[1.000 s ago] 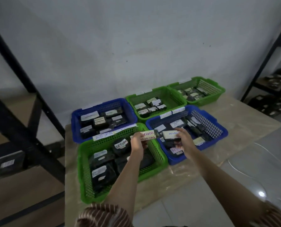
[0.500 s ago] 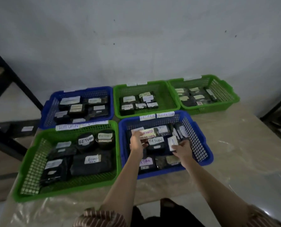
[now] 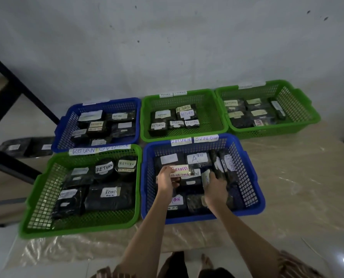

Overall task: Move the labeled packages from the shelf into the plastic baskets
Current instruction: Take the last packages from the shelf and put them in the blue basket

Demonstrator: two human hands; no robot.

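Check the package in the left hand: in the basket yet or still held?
Still held: the left hand grips the package above the others inside the front blue basket.

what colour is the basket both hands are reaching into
Blue, seen in the head view: the near-right basket, beside a green one.

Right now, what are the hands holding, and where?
The left hand pinches a labeled package by its left end. The right hand grips a dark package by its lower part.
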